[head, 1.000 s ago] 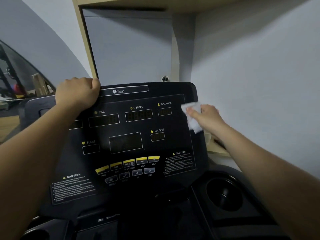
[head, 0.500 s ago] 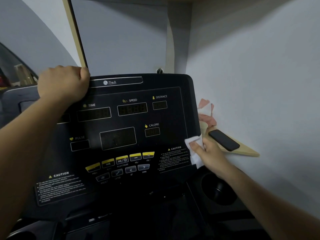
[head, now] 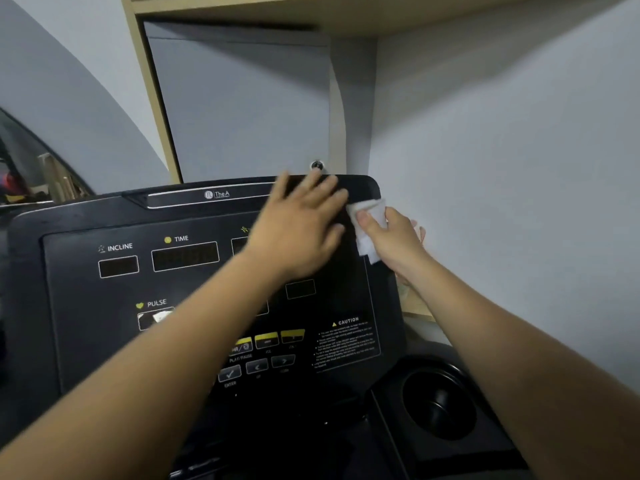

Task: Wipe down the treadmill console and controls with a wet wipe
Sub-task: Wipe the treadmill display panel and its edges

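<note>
**First inspector:** What do we record as changed?

**Second inspector:** The left hand (head: pixel 298 230) has let go of the top left edge of the console (head: pixel 69 223), which it gripped half a second ago; it now lies over the upper right of the panel, fingers straight and spread, holding nothing; we cannot tell whether it touches the surface. The right hand (head: pixel 391 237) has carried the wipe (head: pixel 372 207) from the lower right edge, beside the caution label (head: pixel 346 344), back up to the upper right corner.

**First inspector:** And what does that mean for the job?

**Second inspector:** We judge the right edge has had a pass down and up; the left hand looks to be reaching for the wipe, perhaps to take or refold it; that is our opinion only. Nothing shows whether the buttons (head: pixel 266 341) have been cleaned.

**First inspector:** How does the wipe look, and how is it held?

**Second inspector:** It is white and crumpled into a small pad; the right thumb and fingers are pinched round it, one corner showing above the thumb and a tail hanging below. It sits against the console's right rim, right of centre in the frame, just beside the left fingertips; we can make out no streaks on the black panel.
</note>
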Demonstrator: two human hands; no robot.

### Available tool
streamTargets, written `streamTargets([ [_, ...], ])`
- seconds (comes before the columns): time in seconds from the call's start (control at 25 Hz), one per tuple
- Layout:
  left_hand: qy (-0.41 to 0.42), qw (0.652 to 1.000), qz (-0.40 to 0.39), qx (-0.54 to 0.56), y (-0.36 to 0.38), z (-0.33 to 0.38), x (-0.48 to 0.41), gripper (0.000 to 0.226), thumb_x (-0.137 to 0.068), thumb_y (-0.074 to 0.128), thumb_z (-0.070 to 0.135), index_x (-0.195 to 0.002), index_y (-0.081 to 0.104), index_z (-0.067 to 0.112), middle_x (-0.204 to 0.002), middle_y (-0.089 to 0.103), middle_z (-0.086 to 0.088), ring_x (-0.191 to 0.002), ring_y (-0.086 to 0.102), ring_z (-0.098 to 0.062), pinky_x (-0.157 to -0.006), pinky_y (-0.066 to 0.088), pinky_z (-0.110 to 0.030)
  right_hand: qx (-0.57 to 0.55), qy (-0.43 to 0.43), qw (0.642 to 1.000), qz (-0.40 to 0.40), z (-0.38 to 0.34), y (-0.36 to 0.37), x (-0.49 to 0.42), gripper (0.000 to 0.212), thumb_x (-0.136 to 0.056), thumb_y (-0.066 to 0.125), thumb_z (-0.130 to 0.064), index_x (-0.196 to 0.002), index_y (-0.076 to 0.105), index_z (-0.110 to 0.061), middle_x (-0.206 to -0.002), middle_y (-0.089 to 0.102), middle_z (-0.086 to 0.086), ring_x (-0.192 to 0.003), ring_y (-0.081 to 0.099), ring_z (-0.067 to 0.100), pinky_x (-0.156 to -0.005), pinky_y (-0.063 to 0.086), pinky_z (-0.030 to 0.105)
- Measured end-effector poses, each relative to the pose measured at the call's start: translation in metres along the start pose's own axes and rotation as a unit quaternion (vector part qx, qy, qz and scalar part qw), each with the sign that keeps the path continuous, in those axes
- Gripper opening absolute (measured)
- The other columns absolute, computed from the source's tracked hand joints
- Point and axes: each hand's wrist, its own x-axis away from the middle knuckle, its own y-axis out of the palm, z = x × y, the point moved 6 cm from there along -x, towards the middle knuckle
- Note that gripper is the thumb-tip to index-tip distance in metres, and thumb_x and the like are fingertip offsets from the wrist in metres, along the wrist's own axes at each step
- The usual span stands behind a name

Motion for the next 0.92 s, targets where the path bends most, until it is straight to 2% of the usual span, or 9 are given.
streamTargets([
  [0.12, 0.006, 0.995, -0.058, -0.076, 0.024, 0.023, -0.003, 0.058, -0.101, 0.024, 0.045, -0.154, 0.023, 0.022, -0.164, 0.013, -0.004, -0.152, 0.004, -0.025, -0.12, -0.005, -0.054, -0.044, 0.007, 0.996, -0.071, 0.056, 0.006, 0.055, 0.028, -0.088, 0.057, -0.054, -0.103, 0.058, -0.03, -0.092, 0.066, -0.009, -0.084, 0.063, 0.006, -0.071, 0.05, 0.02],
  [0.24, 0.02, 0.99, -0.051, -0.129, 0.018, 0.024, -0.009, 0.056, -0.101, 0.022, 0.04, -0.153, 0.027, 0.02, -0.163, 0.019, -0.007, -0.151, 0.013, -0.029, -0.118, -0.01, -0.056, -0.098, 0.057, 0.987, -0.117, 0.105, 0.013, 0.125, 0.019, -0.084, 0.064, -0.046, -0.1, 0.063, -0.036, -0.097, 0.072, -0.009, -0.093, 0.068, 0.009, -0.082, 0.052, 0.032],
  [0.36, 0.032, 0.98, -0.079, -0.18, 0.014, 0.032, -0.017, 0.056, -0.099, 0.025, 0.034, -0.15, 0.033, 0.015, -0.16, 0.026, -0.013, -0.147, 0.021, -0.035, -0.117, -0.011, -0.055, -0.121, 0.068, 0.984, -0.116, 0.097, 0.01, 0.107, 0.01, -0.087, 0.067, -0.035, -0.096, 0.067, -0.031, -0.094, 0.074, -0.003, -0.089, 0.071, 0.016, -0.078, 0.056, 0.038],
  [0.44, 0.04, 0.975, -0.094, -0.199, 0.013, 0.037, -0.02, 0.055, -0.096, 0.031, 0.028, -0.147, 0.039, 0.012, -0.154, 0.035, -0.016, -0.142, 0.028, -0.038, -0.119, -0.008, -0.054, -0.119, 0.031, 0.989, -0.078, 0.058, 0.004, 0.061, 0.017, -0.086, 0.067, -0.04, -0.096, 0.066, -0.027, -0.088, 0.072, -0.002, -0.076, 0.07, 0.009, -0.065, 0.056, 0.026],
  [0.52, 0.044, 0.975, -0.095, -0.197, 0.01, 0.036, -0.023, 0.052, -0.094, 0.035, 0.023, -0.144, 0.044, 0.012, -0.148, 0.042, -0.015, -0.138, 0.034, -0.037, -0.119, -0.008, -0.052, -0.084, 0.008, 0.996, -0.033, 0.013, -0.002, 0.013, 0.024, -0.088, 0.063, -0.045, -0.098, 0.062, -0.023, -0.082, 0.065, -0.009, -0.067, 0.061, 0.002, -0.051, 0.043, 0.006],
  [0.68, 0.047, 0.985, -0.09, -0.137, 0.009, 0.028, -0.022, 0.054, -0.091, 0.045, 0.018, -0.145, 0.043, 0.014, -0.156, 0.034, -0.014, -0.144, 0.025, -0.035, -0.119, -0.007, -0.05, -0.122, -0.004, 0.993, -0.003, -0.03, -0.005, -0.03, 0.028, -0.089, 0.062, -0.046, -0.096, 0.062, -0.019, -0.085, 0.064, -0.01, -0.081, 0.063, 0.005, -0.063, 0.046, 0.016],
  [0.72, 0.046, 0.987, -0.091, -0.122, 0.01, 0.028, -0.021, 0.057, -0.09, 0.046, 0.017, -0.146, 0.04, 0.015, -0.158, 0.03, -0.013, -0.146, 0.021, -0.034, -0.119, -0.006, -0.05, -0.122, -0.001, 0.993, -0.006, -0.028, -0.005, -0.025, 0.028, -0.089, 0.061, -0.048, -0.097, 0.061, -0.021, -0.084, 0.063, -0.011, -0.078, 0.062, 0.0, -0.062, 0.045, 0.013],
  [0.84, 0.053, 0.989, -0.103, -0.094, 0.009, 0.022, -0.018, 0.059, -0.089, 0.047, 0.013, -0.147, 0.039, 0.02, -0.159, 0.028, -0.008, -0.147, 0.021, -0.03, -0.121, 0.005, -0.048, -0.095, 0.005, 0.995, -0.038, 0.002, -0.002, 0.005, 0.022, -0.09, 0.057, -0.05, -0.094, 0.058, -0.028, -0.085, 0.063, -0.01, -0.073, 0.062, -0.003, -0.057, 0.043, 0.011],
  [0.92, 0.025, 0.996, -0.083, -0.03, -0.004, 0.004, -0.027, 0.053, -0.086, 0.044, 0.011, -0.137, 0.053, 0.023, -0.147, 0.047, -0.006, -0.133, 0.044, -0.032, -0.11, 0.037, -0.05, -0.117, 0.014, 0.99, -0.072, 0.034, 0.003, 0.038, 0.021, -0.089, 0.061, -0.047, -0.1, 0.061, -0.029, -0.091, 0.069, -0.006, -0.079, 0.068, 0.006, -0.06, 0.05, 0.019],
])
